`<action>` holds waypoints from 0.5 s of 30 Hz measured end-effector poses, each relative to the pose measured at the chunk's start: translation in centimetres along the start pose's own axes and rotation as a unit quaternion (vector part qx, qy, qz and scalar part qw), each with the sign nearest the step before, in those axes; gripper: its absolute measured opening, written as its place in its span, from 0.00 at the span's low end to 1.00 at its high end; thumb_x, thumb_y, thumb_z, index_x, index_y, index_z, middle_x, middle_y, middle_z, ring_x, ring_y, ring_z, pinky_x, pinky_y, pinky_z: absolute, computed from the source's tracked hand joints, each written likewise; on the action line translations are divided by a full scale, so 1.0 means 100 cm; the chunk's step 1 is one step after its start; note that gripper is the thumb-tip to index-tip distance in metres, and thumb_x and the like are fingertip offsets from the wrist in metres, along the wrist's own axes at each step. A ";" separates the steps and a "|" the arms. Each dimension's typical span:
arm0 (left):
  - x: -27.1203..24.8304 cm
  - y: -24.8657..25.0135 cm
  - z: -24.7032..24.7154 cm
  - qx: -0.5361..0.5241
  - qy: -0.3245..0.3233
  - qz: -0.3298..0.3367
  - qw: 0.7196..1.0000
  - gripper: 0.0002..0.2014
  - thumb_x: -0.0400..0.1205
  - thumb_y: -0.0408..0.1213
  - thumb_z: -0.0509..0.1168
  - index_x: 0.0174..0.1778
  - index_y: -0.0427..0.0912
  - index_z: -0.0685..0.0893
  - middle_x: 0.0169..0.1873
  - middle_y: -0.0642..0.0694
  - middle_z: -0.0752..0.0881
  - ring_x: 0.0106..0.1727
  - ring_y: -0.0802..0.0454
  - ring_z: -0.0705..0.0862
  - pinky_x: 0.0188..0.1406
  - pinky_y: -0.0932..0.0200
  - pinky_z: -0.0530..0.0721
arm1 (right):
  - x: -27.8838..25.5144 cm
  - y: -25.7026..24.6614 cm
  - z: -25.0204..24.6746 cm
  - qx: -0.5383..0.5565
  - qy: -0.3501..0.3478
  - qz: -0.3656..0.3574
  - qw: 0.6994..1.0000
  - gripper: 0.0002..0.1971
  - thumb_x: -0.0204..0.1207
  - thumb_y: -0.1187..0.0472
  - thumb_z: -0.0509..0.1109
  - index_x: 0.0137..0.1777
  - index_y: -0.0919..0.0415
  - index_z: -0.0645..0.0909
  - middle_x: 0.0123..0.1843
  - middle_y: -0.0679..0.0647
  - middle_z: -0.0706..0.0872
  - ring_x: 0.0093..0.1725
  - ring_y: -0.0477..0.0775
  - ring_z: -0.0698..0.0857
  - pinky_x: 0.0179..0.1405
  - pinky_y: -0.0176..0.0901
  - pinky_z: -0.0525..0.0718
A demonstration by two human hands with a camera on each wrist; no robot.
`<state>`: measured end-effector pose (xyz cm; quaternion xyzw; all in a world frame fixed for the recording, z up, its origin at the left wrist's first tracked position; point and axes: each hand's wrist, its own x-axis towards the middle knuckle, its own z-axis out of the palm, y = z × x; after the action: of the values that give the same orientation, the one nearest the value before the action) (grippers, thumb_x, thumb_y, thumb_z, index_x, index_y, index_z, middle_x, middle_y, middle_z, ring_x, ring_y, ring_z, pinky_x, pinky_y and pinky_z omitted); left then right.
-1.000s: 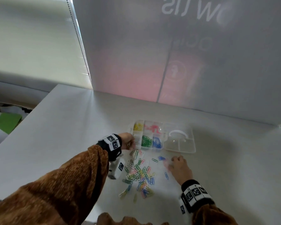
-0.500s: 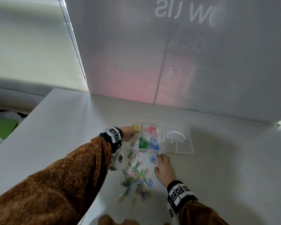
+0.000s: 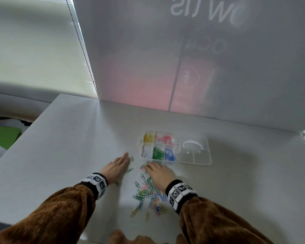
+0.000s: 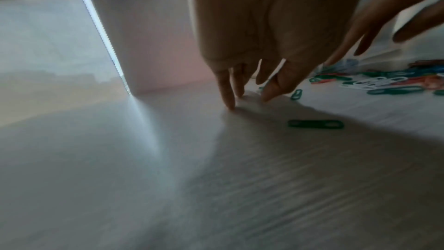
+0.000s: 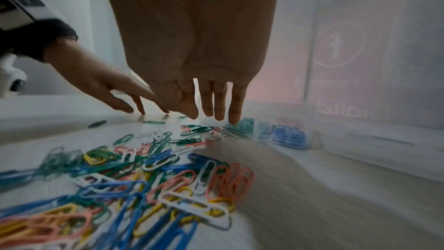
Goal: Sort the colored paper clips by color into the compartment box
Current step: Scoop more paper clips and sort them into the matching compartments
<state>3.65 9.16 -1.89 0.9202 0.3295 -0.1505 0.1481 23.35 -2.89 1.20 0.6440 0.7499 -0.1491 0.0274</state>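
Left hand [image 3: 117, 167] flat, palm down, fingers straight, fingertips [image 4: 228, 100] touching the bench [image 3: 60, 138], holding nothing. Right hand [image 3: 158, 173] likewise spread and relaxed, palm down, over the far edge of the paper clip pile [image 3: 149, 192], gripping nothing; whether its fingertips [image 5: 234, 115] touch any clip, unclear.

Pile of loose clips on the bench between the two wrists, mostly under and just left of the right hand, near side of the compartment box [image 3: 158, 148]. Mixed colors there: green, blue, yellow, white, pink-orange; clips lying flat, long axes every which way, many overlapping. A few green strays apart from the pile: one green clip [image 3: 132, 158] just beside the left fingertips, long axis running away from the person; a second green clip [image 3: 129, 170] just right of the left hand, slanted; a third [image 4: 316, 124] under the left palm's shadow, lying crosswise in the left wrist view.

Box just beyond the right fingertips, clear plastic, rectangular, divided by thin walls. Yellow clips [image 3: 149, 138] in the far left compartment, red clips [image 3: 165, 139] in the far middle, white clips [image 3: 147, 152] near left, green [image 3: 158, 153] near middle, blue [image 3: 169, 154] near right. Clear lid [image 3: 195, 152] with a white curved handle laid open to the box's right, flat on the bench.

Clips themselves: thin looped wire, glossy colored coating, elongated oval outline. Bench surface matte, pale grey-white, finely ribbed in the wrist views. Fuzzy brown sleeves [image 3: 60, 212] and black wristbands with checkered markers [image 3: 179, 191] on both arms.
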 end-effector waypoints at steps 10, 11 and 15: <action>-0.041 0.017 0.027 0.083 -0.055 0.132 0.986 0.35 0.83 0.33 0.52 0.82 0.42 0.41 0.81 0.48 0.37 0.82 0.50 0.38 0.80 0.55 0.45 | -0.042 0.005 0.029 -0.024 -0.031 -0.041 0.998 0.29 0.76 0.67 0.65 0.77 0.58 0.64 0.78 0.58 0.66 0.78 0.57 0.64 0.76 0.48 0.62; -0.044 0.012 0.030 0.079 -0.026 0.163 0.983 0.35 0.81 0.33 0.54 0.83 0.42 0.45 0.82 0.49 0.43 0.83 0.52 0.44 0.79 0.57 0.48 | -0.048 0.012 0.034 -0.014 -0.020 -0.037 0.999 0.29 0.69 0.62 0.73 0.72 0.55 0.72 0.73 0.54 0.74 0.73 0.53 0.72 0.71 0.42 0.70; -0.056 0.004 0.033 -0.073 0.072 0.064 0.993 0.36 0.69 0.36 0.74 0.73 0.45 0.68 0.64 0.43 0.82 0.56 0.50 0.84 0.50 0.64 0.85 | -0.067 0.032 0.031 0.090 0.050 0.071 0.992 0.29 0.55 0.62 0.83 0.60 0.53 0.81 0.57 0.49 0.83 0.57 0.47 0.80 0.49 0.36 0.85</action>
<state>-0.83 4.49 -2.77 0.9347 0.2896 -0.0491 0.2002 27.15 -9.65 -0.79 0.7022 0.6862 -0.1809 -0.0577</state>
